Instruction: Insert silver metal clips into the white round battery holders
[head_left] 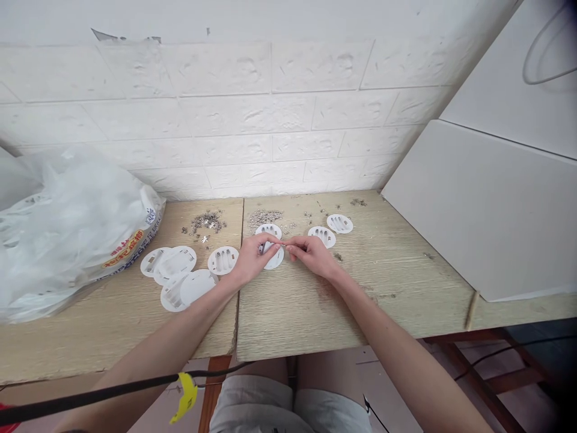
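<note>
My left hand and my right hand meet fingertip to fingertip above the table, both in a pinch. Whatever small piece lies between them is too tiny to make out. Just below the left fingertips is a white round plastic disc, partly covered by that hand; I cannot tell whether the hand touches it. Behind the hands lies a white round battery holder with slots and metal contacts. Two similar holders, a nearer one and a farther one, lie beyond my right hand. Another holder sits left of my left hand.
Several white discs overlap at the left, near a large filled plastic bag. Small metal pieces form a pile and a second pile near the white brick wall. A white panel leans at the right. A dark cable crosses the foreground.
</note>
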Tool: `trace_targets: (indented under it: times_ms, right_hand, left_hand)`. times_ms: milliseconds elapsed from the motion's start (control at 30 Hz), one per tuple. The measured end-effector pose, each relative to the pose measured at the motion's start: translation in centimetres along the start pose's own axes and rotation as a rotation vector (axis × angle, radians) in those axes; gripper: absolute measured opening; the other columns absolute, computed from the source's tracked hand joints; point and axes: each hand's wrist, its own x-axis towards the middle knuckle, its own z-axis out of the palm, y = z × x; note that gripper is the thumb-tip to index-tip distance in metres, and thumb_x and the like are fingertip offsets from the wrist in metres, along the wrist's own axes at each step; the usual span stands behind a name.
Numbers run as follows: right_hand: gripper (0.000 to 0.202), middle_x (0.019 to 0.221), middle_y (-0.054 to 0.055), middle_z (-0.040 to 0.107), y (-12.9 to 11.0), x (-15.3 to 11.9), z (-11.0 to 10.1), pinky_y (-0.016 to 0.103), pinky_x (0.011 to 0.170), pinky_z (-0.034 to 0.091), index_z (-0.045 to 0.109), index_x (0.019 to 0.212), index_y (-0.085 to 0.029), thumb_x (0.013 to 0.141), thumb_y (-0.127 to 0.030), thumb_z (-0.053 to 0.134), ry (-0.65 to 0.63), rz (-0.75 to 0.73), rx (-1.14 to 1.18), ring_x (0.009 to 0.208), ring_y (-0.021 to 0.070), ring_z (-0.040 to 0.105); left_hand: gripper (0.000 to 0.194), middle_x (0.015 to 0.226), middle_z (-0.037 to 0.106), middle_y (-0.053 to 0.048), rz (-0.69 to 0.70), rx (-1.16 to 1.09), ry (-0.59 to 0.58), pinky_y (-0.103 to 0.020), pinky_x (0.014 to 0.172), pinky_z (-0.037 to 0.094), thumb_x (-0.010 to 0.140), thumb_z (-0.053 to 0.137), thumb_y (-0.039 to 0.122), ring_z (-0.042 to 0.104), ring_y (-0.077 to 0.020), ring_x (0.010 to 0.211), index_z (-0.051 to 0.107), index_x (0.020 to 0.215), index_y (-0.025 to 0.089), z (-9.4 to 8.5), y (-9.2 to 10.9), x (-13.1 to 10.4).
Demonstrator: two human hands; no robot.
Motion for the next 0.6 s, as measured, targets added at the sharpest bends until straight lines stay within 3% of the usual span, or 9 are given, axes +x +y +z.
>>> trace_targets:
  times_ms: [133, 267, 467, 600]
  right_hand:
    - [0.025, 0.057, -0.001, 0.056, -0.44, -0.02, -0.49, 0.024, 0.053, 0.031, 0.070, 0.085, -0.015, 0.083, -0.033, 0.051, -0.041, 0.010, 0.139, 0.054, 0.0109, 0.042]
    - [0.023, 0.060, 0.000, 0.061, -0.54, -0.16, -0.95, 0.024, 0.054, 0.034, 0.069, 0.087, -0.016, 0.082, -0.032, 0.053, -0.036, 0.004, 0.146, 0.055, 0.0115, 0.047]
    - [0.018, 0.066, -0.001, 0.066, -0.41, -0.29, -0.91, 0.024, 0.058, 0.035, 0.066, 0.094, -0.020, 0.084, -0.027, 0.052, 0.115, -0.059, -0.224, 0.054, 0.0112, 0.050]
    - [0.015, 0.072, 0.000, 0.068, -0.54, -0.42, -0.61, 0.024, 0.059, 0.034, 0.063, 0.093, -0.021, 0.085, -0.027, 0.052, 0.152, -0.088, -0.398, 0.056, 0.0112, 0.052]
  left_hand:
    - [0.016, 0.087, 0.070, -0.005, 0.075, -0.026, -0.009, -0.031, 0.078, 0.046, 0.081, 0.058, 0.031, 0.062, -0.0176, 0.084, 0.069, 0.084, 0.019, -0.05, 0.27, -0.01]
    - [0.017, 0.091, 0.069, -0.006, 0.045, -0.096, -0.034, -0.033, 0.083, 0.046, 0.080, 0.059, 0.032, 0.062, -0.0185, 0.088, 0.069, 0.086, 0.019, -0.11, 0.65, 0.13]
    - [0.023, 0.100, 0.069, -0.006, -0.126, -0.188, -0.059, -0.035, 0.087, 0.046, 0.077, 0.062, 0.031, 0.062, -0.0214, 0.096, 0.069, 0.095, 0.018, 0.05, 0.28, 0.40]
    - [0.030, 0.102, 0.068, -0.007, -0.172, -0.268, -0.063, -0.034, 0.085, 0.048, 0.075, 0.063, 0.027, 0.062, -0.0209, 0.094, 0.064, 0.104, 0.018, 0.37, -0.14, 0.37]
